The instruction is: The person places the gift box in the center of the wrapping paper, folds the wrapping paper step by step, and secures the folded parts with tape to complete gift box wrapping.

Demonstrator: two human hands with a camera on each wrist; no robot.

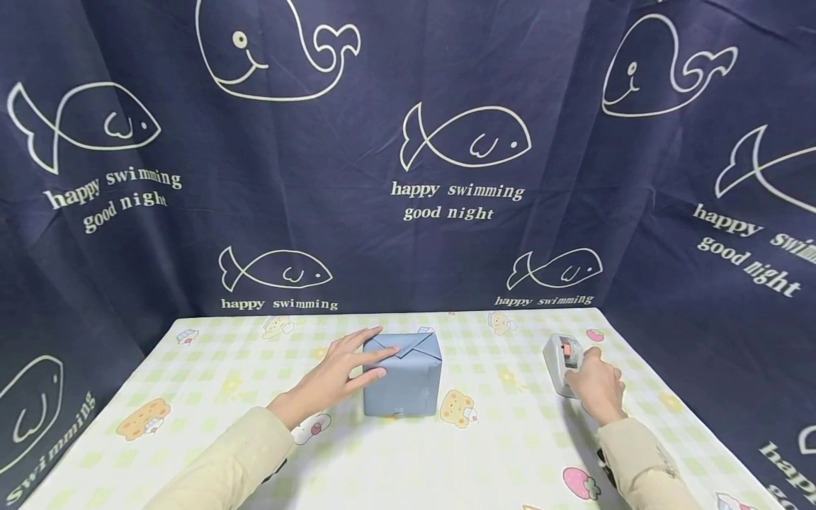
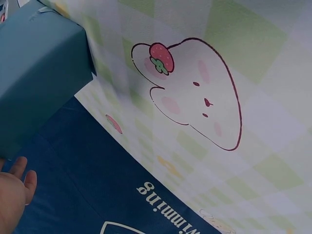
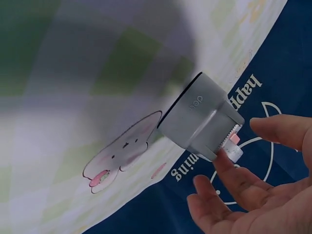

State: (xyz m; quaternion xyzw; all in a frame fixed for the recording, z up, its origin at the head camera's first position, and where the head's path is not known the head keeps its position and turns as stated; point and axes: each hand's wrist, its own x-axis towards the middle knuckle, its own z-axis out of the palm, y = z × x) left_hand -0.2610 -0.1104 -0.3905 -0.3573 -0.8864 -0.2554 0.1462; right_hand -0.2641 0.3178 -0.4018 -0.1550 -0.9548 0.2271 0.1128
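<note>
A blue paper-wrapped box (image 1: 408,382) stands on the table, its top folded into overlapping flaps. My left hand (image 1: 344,365) rests on its left side, with the index finger straight across the top flap and the thumb at the front face. In the left wrist view, part of the hand (image 2: 12,200) shows beside the box (image 2: 44,73). To the right stands a grey tape dispenser (image 1: 561,365) with a toothed cutter. My right hand (image 1: 599,386) is at its cutter end. In the right wrist view, a fingertip touches the dispenser (image 3: 200,114) by the cutter, while the thumb stands apart.
A pale green checked tablecloth (image 1: 497,453) with printed cartoon figures covers the table. Behind it and along both sides hangs a dark blue curtain (image 1: 370,248) with white fish and whale drawings. The dispenser stands well apart from the box.
</note>
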